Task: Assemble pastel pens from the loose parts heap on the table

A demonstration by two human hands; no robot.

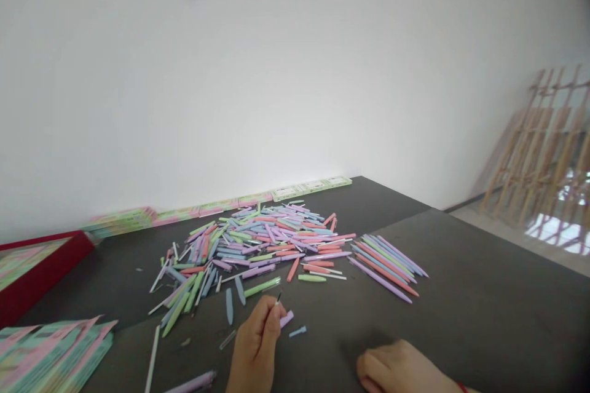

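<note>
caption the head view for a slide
Left hand holding a slim pen part near a heap of pastel pen pieces on a dark table.

The left hand (256, 341) is pinching a stick (278, 301). A blue bit (297, 331) is lying just right of the grip. Past it, lots of pens (271, 238) are lying in a heap. The right hand (399, 365) is curling, well to the grip's right. A red box (50, 282) is sitting far left.
</note>
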